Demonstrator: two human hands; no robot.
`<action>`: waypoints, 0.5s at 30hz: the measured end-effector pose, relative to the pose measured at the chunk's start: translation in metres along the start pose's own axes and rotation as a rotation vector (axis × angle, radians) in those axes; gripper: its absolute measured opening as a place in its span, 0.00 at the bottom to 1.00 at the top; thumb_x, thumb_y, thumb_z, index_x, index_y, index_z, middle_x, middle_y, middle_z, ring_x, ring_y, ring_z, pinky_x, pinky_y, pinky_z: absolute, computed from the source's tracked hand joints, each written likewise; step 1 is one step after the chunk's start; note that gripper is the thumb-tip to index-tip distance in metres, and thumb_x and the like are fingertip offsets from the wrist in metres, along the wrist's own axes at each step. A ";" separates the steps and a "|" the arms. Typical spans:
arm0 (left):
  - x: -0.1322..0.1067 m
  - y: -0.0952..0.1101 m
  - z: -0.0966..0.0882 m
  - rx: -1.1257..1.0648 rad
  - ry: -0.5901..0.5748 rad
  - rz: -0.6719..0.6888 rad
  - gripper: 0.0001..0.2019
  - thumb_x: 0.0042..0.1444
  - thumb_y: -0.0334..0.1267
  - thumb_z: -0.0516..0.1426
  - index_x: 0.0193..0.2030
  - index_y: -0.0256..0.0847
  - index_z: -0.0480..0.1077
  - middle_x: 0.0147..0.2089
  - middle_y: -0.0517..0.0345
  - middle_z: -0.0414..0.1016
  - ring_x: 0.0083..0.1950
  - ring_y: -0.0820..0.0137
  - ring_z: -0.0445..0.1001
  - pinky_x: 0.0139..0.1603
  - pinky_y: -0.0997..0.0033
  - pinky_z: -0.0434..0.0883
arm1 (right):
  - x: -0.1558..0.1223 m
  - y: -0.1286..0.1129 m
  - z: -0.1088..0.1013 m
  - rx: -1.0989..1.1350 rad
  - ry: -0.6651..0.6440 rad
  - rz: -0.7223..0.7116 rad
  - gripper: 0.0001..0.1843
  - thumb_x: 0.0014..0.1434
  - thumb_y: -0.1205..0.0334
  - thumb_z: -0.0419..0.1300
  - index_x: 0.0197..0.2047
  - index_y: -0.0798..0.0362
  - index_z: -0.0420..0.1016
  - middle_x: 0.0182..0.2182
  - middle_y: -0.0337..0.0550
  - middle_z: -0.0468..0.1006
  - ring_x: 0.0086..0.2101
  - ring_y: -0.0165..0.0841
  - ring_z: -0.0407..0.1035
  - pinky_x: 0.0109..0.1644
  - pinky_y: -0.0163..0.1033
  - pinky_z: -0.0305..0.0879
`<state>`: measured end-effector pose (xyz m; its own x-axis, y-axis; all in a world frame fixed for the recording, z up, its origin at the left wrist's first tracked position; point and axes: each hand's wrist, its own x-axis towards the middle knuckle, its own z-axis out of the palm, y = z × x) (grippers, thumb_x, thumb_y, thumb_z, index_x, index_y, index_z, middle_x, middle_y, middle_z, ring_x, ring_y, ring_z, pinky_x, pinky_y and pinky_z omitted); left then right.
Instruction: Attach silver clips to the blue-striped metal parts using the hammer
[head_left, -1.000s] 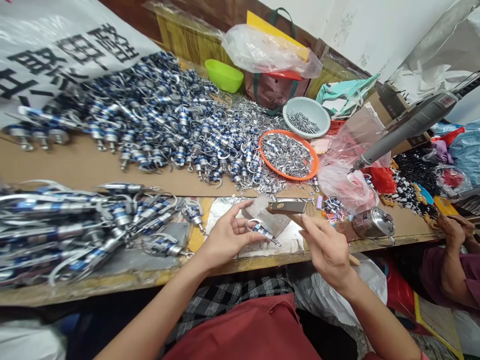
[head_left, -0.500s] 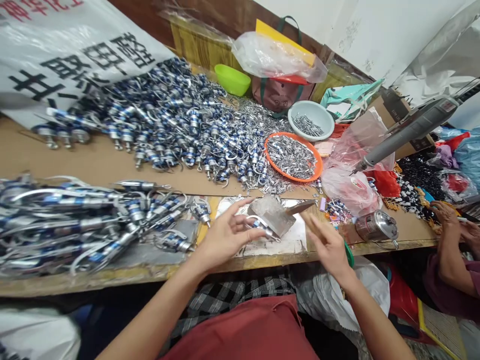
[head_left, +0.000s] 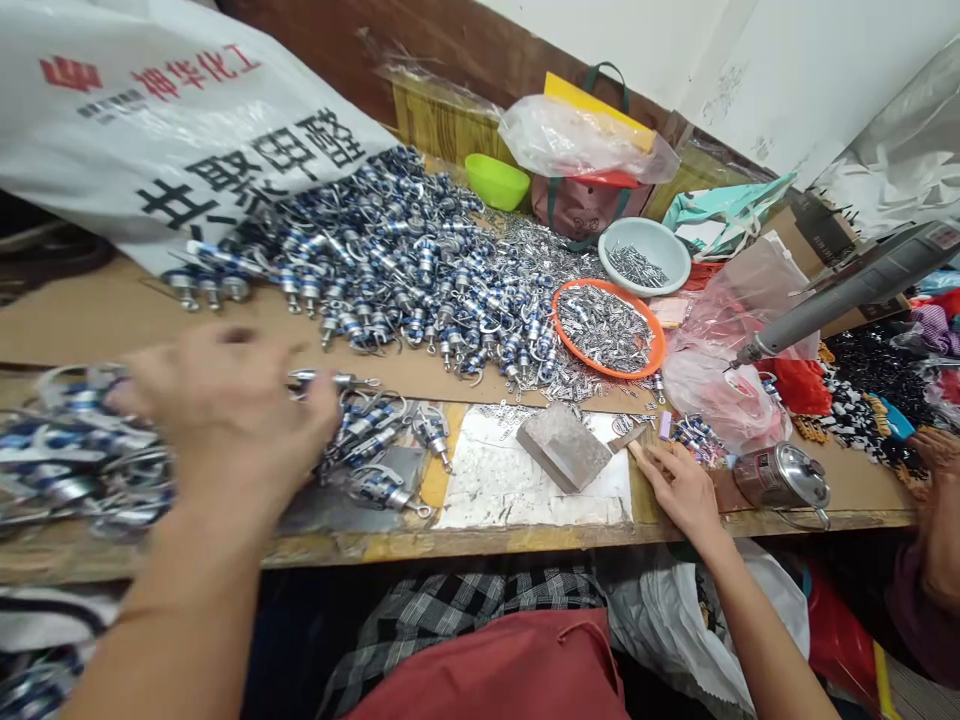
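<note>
My left hand (head_left: 225, 410) is smeared by motion and reaches over the near-left heap of blue-and-silver swivel hooks (head_left: 75, 460); its fingers cannot be made out. My right hand (head_left: 679, 485) rests at the table's front edge, fingers together around the handle of a small metal tool (head_left: 628, 437) whose head lies on the table. Just left of that tool, a grey metal block (head_left: 562, 445) sits on a silvery sheet (head_left: 517, 490). A much larger pile of the same hooks (head_left: 390, 260) covers the brown board behind.
An orange dish (head_left: 559, 300) and a pale bowl (head_left: 679, 250) hold small metal pieces; a green bowl (head_left: 495, 180) stands further back. There is a printed white sack (head_left: 150, 130) far left, a grey power tool (head_left: 840, 295) and metal can (head_left: 780, 475) right, and another person's hand (head_left: 937, 450) at the right edge.
My left hand swept from the metal block to the left heap, and the hook it held is no longer visible. My right hand lowered the tool to the table. The view shifted left.
</note>
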<state>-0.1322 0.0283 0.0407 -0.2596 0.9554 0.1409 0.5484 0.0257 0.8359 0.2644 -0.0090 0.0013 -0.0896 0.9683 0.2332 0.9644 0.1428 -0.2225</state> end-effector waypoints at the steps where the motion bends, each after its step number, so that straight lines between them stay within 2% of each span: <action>1: 0.008 0.007 0.014 0.194 0.047 0.058 0.16 0.53 0.45 0.50 0.43 0.39 0.69 0.37 0.52 0.75 0.54 0.46 0.65 0.37 0.53 0.64 | 0.010 -0.004 0.001 0.035 0.027 -0.018 0.14 0.60 0.55 0.52 0.43 0.51 0.74 0.36 0.45 0.74 0.37 0.36 0.69 0.40 0.41 0.67; 2: 0.016 0.013 0.029 0.321 0.019 0.112 0.17 0.54 0.45 0.48 0.41 0.36 0.70 0.40 0.48 0.74 0.52 0.47 0.66 0.40 0.53 0.64 | 0.021 -0.008 0.002 0.073 0.058 -0.040 0.14 0.61 0.57 0.51 0.42 0.51 0.74 0.36 0.45 0.74 0.37 0.35 0.69 0.41 0.41 0.66; 4: 0.032 0.022 0.059 0.340 -0.066 0.133 0.15 0.52 0.44 0.51 0.36 0.35 0.72 0.38 0.46 0.75 0.44 0.51 0.71 0.39 0.56 0.66 | 0.048 -0.016 0.010 0.130 0.103 -0.098 0.13 0.61 0.62 0.50 0.42 0.52 0.75 0.37 0.45 0.75 0.39 0.34 0.69 0.44 0.41 0.65; 7: 0.048 0.023 0.091 0.365 -0.086 0.087 0.14 0.49 0.41 0.53 0.37 0.36 0.73 0.39 0.41 0.73 0.46 0.47 0.69 0.42 0.55 0.65 | 0.088 -0.029 0.027 0.107 0.048 -0.186 0.12 0.59 0.64 0.54 0.45 0.51 0.74 0.42 0.46 0.74 0.43 0.35 0.67 0.47 0.41 0.63; 9: 0.053 0.019 0.099 0.339 -0.090 0.068 0.13 0.47 0.40 0.55 0.38 0.37 0.73 0.40 0.41 0.72 0.47 0.46 0.68 0.43 0.55 0.65 | 0.106 -0.037 0.039 0.085 0.008 -0.213 0.14 0.56 0.63 0.58 0.46 0.50 0.74 0.41 0.46 0.74 0.42 0.36 0.67 0.45 0.41 0.63; 11: 0.054 0.015 0.100 0.288 -0.107 0.061 0.13 0.45 0.38 0.56 0.38 0.39 0.75 0.39 0.44 0.73 0.46 0.49 0.69 0.45 0.57 0.65 | 0.115 -0.042 0.049 0.083 0.010 -0.209 0.12 0.55 0.63 0.59 0.44 0.50 0.75 0.38 0.45 0.74 0.39 0.36 0.67 0.42 0.40 0.63; 15: 0.051 0.012 0.096 0.128 -0.181 0.012 0.15 0.43 0.38 0.58 0.39 0.40 0.76 0.32 0.50 0.75 0.38 0.57 0.73 0.42 0.62 0.68 | 0.118 -0.044 0.059 0.113 0.049 -0.163 0.09 0.57 0.64 0.56 0.37 0.51 0.78 0.33 0.45 0.75 0.36 0.35 0.67 0.38 0.37 0.63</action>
<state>-0.0627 0.1057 0.0072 -0.1115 0.9928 0.0434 0.6499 0.0398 0.7590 0.1966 0.1113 -0.0172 -0.2276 0.9198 0.3197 0.9036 0.3218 -0.2826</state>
